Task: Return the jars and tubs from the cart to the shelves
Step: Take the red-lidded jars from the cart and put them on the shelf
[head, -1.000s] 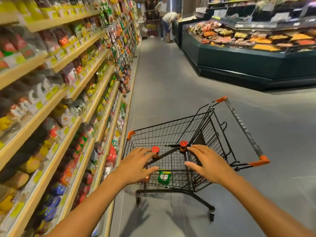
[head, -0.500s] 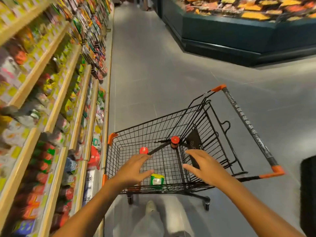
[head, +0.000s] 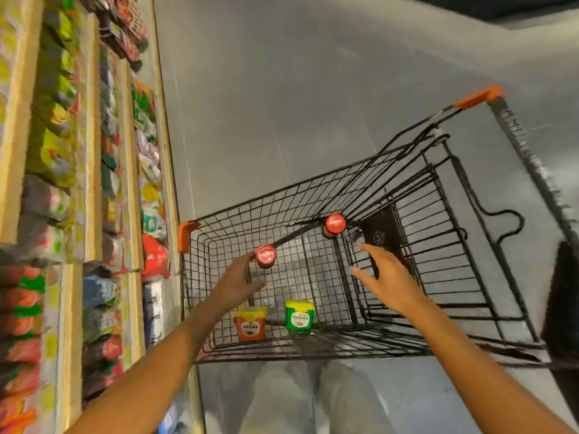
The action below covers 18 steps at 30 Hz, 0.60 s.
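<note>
While the head camera looks steeply down, a black wire cart with orange corner caps stands on a grey floor, close beside long wooden shelves on the left that are packed with blurred, colourful packets. Inside the cart basket stand four things. Two red-lidded jars are upright: the near jar is toward the left side of the basket, the far jar deeper in and more to the right. At the basket's near end sit an orange tub and, just to its right, a green tub with a yellow lid; the two are close together but not touching.

Both bare arms reach forward into the basket. The left hand is beside the near jar, its fingertips at the jar's left side just under the lid; whether they actually touch the glass is not clear, and its grip is loose, fingers relaxed and apart, curled round nothing. The right hand hovers over the right half of the basket with fingers spread and straight, its grip apart and holding nothing, well short of the far jar. Below the cart's near edge the person's light trousers show. A dark shape sits at the right edge of the view, too blurred to identify.
</note>
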Available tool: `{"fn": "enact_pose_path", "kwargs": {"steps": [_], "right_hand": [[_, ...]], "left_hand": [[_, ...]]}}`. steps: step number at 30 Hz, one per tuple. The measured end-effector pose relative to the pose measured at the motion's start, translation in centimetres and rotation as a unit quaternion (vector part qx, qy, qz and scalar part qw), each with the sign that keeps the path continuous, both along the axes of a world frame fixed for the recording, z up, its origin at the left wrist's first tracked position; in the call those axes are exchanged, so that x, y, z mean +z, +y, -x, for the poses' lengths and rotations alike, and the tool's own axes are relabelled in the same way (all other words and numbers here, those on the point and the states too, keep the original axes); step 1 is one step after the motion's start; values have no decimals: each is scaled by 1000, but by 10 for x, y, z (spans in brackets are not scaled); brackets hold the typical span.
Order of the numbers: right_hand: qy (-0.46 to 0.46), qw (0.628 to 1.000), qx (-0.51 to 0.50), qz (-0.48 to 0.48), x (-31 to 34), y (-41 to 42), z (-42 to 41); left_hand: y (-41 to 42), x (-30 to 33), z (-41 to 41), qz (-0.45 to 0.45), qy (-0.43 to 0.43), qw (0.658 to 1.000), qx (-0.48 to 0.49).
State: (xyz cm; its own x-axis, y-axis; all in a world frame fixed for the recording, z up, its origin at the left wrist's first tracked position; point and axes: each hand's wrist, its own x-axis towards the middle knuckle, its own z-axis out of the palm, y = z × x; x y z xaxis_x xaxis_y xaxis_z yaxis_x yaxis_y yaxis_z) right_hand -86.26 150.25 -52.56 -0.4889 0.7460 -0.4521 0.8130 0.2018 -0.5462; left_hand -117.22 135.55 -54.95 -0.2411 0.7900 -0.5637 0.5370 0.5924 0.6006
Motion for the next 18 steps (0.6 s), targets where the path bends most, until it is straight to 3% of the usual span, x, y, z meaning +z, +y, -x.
{"fn": "enact_pose_path", "kwargs": {"steps": [4,12,18], "right_hand": [[24,997,-30,66,-51,25,15],[53,993,-75,81,-166,100,56],[19,995,-70,70,-248,140,78]], "left_hand": [[13,-36,8,4,-17,1000,19],[29,-113,16,10,3,998,61],[33,-155,21,6,6,998,67]]}}
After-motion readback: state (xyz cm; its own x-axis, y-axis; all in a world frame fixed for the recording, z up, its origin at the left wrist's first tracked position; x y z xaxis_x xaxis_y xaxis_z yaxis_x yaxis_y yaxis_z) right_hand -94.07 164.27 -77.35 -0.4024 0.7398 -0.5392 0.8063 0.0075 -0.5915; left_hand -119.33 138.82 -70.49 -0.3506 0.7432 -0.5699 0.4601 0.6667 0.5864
